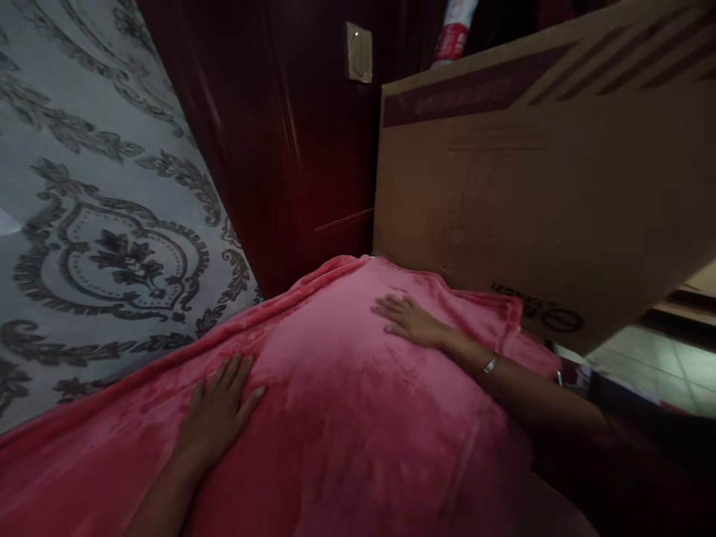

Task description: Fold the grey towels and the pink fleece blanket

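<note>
A pink plush blanket (347,418) is spread out in front of me, with lighter and darker patches in its pile. On its left part my left hand (218,410) lies flat, fingers stretched out and thumb apart. Farther away and to the right, my right hand (411,321) rests palm down on the blanket, its fingers spread toward the left. A silver bracelet (491,364) circles the right wrist. Neither hand holds anything. What lies under the blanket is hidden.
A large cardboard box (503,194) stands at the right beyond the blanket, with a red-and-white cylinder (452,33) behind its top edge. Ahead is a dark red wooden panel (318,149). Patterned wallpaper (123,186) borders the left side. Pale floor tiles (654,365) show at the lower right.
</note>
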`<state>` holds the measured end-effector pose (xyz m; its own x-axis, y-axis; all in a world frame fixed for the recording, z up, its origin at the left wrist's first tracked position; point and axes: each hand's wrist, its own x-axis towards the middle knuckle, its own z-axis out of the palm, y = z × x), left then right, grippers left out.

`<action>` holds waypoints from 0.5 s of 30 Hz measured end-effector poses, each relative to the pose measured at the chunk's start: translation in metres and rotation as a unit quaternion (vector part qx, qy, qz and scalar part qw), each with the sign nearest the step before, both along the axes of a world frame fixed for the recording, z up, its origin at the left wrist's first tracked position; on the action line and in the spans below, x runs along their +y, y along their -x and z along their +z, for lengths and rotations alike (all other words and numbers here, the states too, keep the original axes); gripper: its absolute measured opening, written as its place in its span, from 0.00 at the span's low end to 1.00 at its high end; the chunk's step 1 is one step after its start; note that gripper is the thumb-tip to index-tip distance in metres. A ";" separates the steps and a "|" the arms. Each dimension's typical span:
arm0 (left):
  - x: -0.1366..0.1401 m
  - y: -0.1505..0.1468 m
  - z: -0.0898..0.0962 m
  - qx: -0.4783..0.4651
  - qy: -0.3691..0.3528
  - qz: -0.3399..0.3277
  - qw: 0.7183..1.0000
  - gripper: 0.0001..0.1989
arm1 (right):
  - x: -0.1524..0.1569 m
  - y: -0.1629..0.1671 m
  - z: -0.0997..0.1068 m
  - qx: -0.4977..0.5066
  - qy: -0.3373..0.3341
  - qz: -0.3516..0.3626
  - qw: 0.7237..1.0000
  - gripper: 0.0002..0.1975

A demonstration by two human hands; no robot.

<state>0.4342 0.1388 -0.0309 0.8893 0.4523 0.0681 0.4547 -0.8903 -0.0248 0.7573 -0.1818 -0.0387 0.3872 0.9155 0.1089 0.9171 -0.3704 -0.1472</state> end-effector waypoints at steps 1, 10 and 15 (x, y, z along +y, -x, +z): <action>0.000 0.000 0.001 0.000 -0.002 0.002 1.000 0.35 | -0.017 -0.010 -0.003 -0.006 0.001 -0.066 0.998 0.31; -0.009 -0.003 0.011 -0.023 -0.029 -0.003 0.999 0.31 | -0.118 -0.023 -0.019 -0.052 -0.187 -0.308 0.931 0.24; -0.031 -0.003 0.037 -0.053 -0.087 -0.029 0.994 0.28 | -0.150 0.014 -0.032 -0.038 -0.354 -0.426 0.832 0.25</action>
